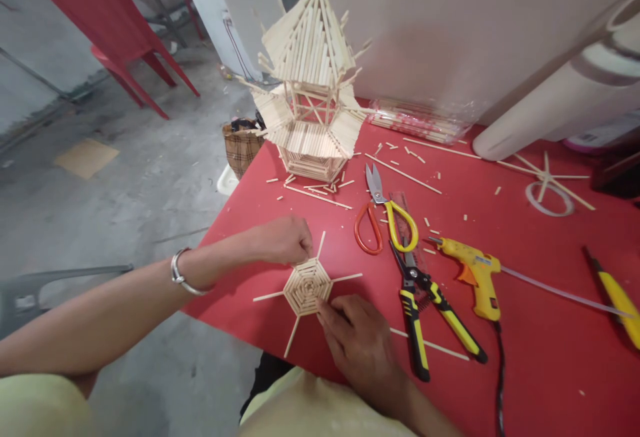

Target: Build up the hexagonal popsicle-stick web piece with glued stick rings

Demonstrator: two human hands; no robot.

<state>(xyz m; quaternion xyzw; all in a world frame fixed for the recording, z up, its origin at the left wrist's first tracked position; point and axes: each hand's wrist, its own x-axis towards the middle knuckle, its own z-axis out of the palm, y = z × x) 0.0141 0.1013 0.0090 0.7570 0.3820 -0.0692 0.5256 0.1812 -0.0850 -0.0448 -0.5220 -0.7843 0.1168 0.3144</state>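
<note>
A hexagonal web of thin wooden sticks (309, 287) lies on the red table, its longer spokes reaching out past the rings. At its far edge is my left hand (287, 238), fingers curled into a pinch; what they hold there is hidden. My right hand (357, 337) grips the near right edge of the web between thumb and fingers. Scissors (383, 207) with one red and one yellow handle lie right of the web. Closer to me, black and yellow cutting pliers (417, 283) rest beside a yellow glue gun (475, 270).
A pagoda model of sticks (313, 110) stands at the table's back left corner. Behind the scissors are stick scraps (320, 189) and a plastic pack of sticks (420, 120). A tape roll (550, 198) and a white paper roll (545, 107) lie right. A red chair (120, 30) stands on the floor.
</note>
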